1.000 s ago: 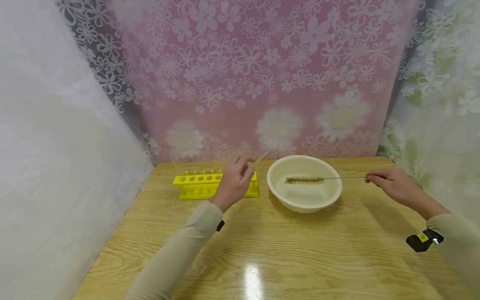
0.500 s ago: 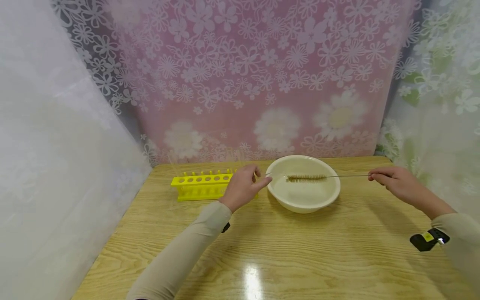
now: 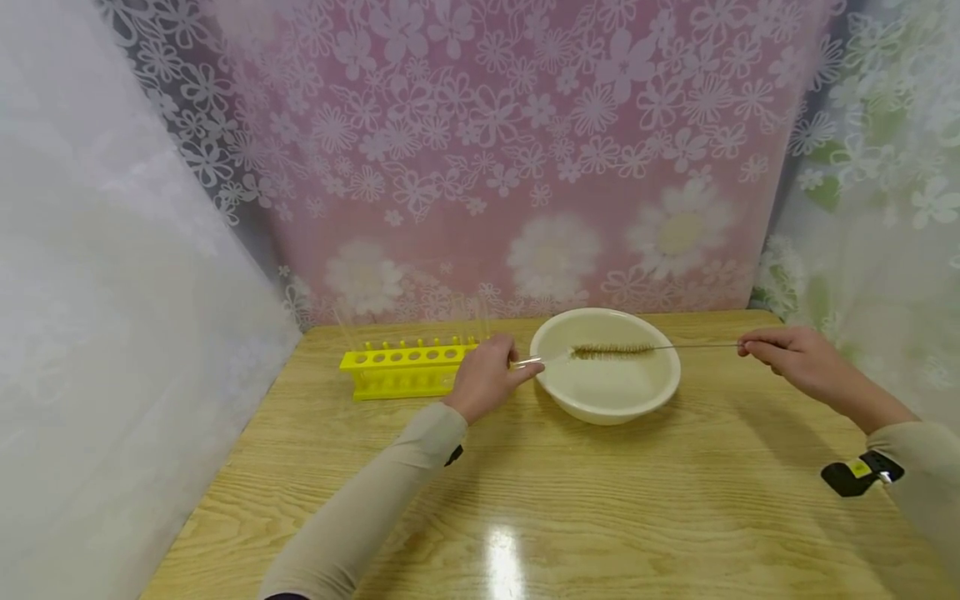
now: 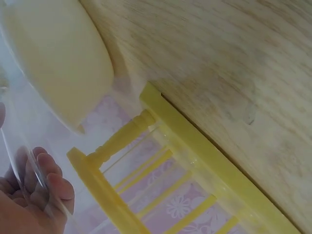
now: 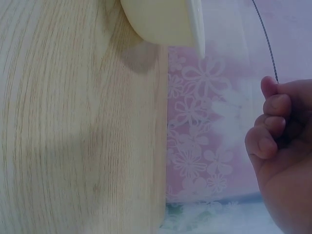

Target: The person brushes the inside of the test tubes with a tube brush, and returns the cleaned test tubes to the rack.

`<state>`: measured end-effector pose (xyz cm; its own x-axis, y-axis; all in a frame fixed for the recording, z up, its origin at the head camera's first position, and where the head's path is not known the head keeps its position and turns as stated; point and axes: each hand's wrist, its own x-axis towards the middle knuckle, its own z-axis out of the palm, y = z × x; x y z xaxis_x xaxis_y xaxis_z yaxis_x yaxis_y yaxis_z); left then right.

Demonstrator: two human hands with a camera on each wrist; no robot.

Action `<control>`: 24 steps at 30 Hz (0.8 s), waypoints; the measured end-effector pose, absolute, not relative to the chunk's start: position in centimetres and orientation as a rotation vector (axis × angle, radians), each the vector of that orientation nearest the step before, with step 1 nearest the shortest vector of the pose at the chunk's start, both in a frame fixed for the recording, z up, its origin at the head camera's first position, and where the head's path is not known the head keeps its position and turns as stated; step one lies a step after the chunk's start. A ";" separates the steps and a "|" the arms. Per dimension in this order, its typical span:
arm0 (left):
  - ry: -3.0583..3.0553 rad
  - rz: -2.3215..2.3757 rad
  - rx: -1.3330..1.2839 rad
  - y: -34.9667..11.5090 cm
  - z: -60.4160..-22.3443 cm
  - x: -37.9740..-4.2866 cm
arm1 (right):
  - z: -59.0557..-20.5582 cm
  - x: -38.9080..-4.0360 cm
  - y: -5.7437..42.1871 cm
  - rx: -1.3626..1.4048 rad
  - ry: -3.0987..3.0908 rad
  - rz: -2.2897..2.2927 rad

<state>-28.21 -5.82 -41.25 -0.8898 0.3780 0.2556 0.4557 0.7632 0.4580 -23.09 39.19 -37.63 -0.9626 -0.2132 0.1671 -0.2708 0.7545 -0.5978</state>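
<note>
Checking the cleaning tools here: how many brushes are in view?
1. The brush has its bristles over the white basin, with its wire handle pinched in the right hand. No other brush shows.

2 beige sleeves point(image 3: 367, 504), black wrist mounts point(image 3: 843, 480).

left grip point(image 4: 24, 214): curled around clear tube point(image 4: 39, 176) | yellow rack point(image 4: 207, 152): near, on wood table point(image 4: 204, 53) | cream bowl point(image 4: 63, 58): upper left
</note>
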 end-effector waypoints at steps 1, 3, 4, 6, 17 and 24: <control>-2.806 -0.784 -0.666 -5.8 -41.3 -28.3 | -37.6 -23.1 39.2 0.398 -2.859 0.994; -2.800 -0.781 -0.669 -5.8 -41.4 -28.4 | -37.6 -23.1 39.1 0.404 -2.864 0.989; -2.796 -0.778 -0.672 -5.8 -41.4 -28.4 | -37.6 -23.1 39.0 0.405 -2.868 0.985; -2.790 -0.770 -0.674 -5.8 -41.5 -28.5 | -37.6 -23.1 38.9 0.406 -2.878 0.972; -2.785 -0.693 -0.682 -5.3 -42.0 -28.6 | -37.6 -23.2 38.5 0.436 -2.909 0.982; -2.753 -0.659 -0.674 -5.6 -42.6 -28.9 | -37.6 -23.2 38.6 0.469 -2.895 0.970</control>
<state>-28.90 -5.63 -42.59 -0.8674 0.3807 0.3205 0.4845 0.7929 0.3695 -23.16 38.55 -37.61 -0.9525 -0.2683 0.1442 -0.3010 0.7569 -0.5802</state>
